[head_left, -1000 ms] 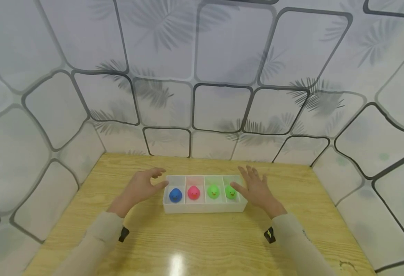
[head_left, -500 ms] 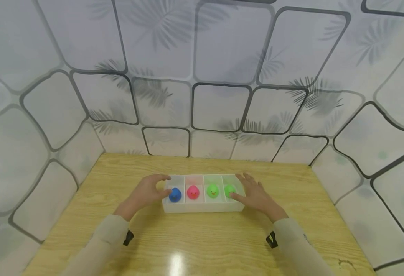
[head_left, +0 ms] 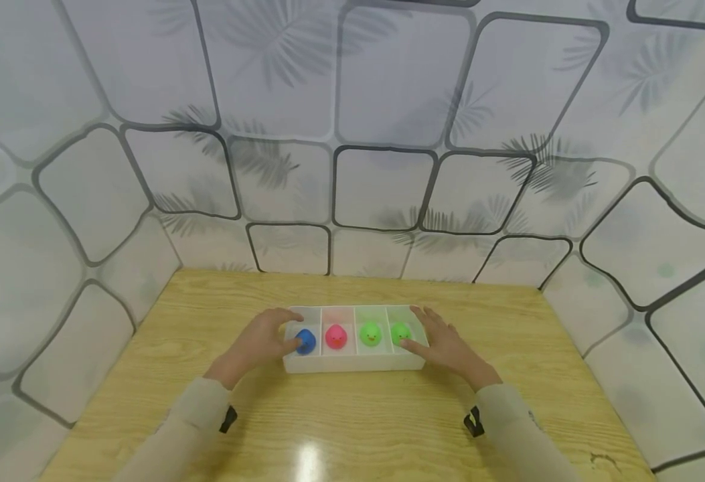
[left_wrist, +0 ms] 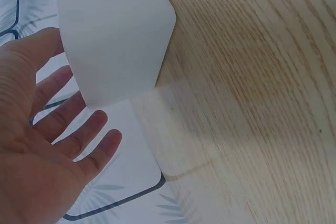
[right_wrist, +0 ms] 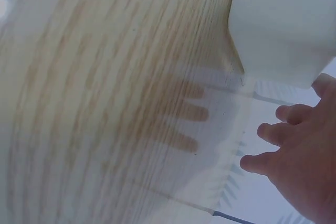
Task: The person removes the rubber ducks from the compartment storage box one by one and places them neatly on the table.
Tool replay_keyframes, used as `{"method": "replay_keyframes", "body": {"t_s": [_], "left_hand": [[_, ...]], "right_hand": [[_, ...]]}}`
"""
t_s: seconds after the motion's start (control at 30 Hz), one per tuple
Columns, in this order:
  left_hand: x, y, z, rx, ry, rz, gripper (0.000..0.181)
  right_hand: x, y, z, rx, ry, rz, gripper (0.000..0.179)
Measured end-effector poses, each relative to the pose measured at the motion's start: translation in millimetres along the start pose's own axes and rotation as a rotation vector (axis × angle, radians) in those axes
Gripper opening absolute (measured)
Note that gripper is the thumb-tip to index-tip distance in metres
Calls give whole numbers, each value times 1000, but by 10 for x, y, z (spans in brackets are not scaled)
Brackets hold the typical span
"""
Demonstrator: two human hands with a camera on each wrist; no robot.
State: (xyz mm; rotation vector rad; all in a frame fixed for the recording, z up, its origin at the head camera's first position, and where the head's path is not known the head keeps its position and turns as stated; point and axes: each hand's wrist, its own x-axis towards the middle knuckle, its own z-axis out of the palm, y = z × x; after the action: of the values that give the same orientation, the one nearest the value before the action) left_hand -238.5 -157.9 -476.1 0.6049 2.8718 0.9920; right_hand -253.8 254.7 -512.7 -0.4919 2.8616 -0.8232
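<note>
A white box with several compartments (head_left: 352, 363) sits on the table, each compartment holding one small toy duck. From left to right come a blue duck (head_left: 306, 342), a pink duck (head_left: 336, 337), a green duck (head_left: 371, 334) and another green duck (head_left: 400, 333). My left hand (head_left: 262, 341) is at the box's left end, its thumb over the blue duck and a finger reaching toward the back rim. At the right end, my right hand (head_left: 445, 341) has its thumb in front of the last green duck. In both wrist views, several outstretched fingers show beside the white end walls.
Under the box lies a light wood-grain table (head_left: 358, 428), glossy near its front. A patterned white wall covering (head_left: 382, 187) encloses the table at the back and both sides. Dark clips (head_left: 474, 422) sit at the sleeve cuffs.
My left hand has moved right, from beside the box to over its left end. The right hand has come down slightly closer around the right end. The box and ducks stay in place.
</note>
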Motion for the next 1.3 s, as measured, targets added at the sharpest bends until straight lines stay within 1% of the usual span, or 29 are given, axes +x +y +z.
{"method": "replay_keyframes", "body": {"t_s": [0.13,0.27,0.4,0.5,0.7,0.93,1.17,1.3], "left_hand": [[32,-4,42,16,-32,-9,43],[70,-24,87,59,-55,3,42],[101,-36,116,75,-73,-16,41],[119,-34,124,69,-91,-36,42],[161,-23,124,86,-123,-52,40],[201,4,121,101,-150,-66,31],[215,14,136,119,-152,-77,29],[210,4,148,138,-138,-47,28]], "right_hand": [[-2,4,19,13,1,3,90],[-12,-7,25,17,2,4,89],[-19,-11,30,27,-3,13,88],[-22,-9,37,34,-2,17,88],[-24,-1,42,34,0,17,88],[-21,6,36,46,2,9,88],[-21,7,41,56,-6,25,89],[-34,-14,35,60,-8,28,89]]}}
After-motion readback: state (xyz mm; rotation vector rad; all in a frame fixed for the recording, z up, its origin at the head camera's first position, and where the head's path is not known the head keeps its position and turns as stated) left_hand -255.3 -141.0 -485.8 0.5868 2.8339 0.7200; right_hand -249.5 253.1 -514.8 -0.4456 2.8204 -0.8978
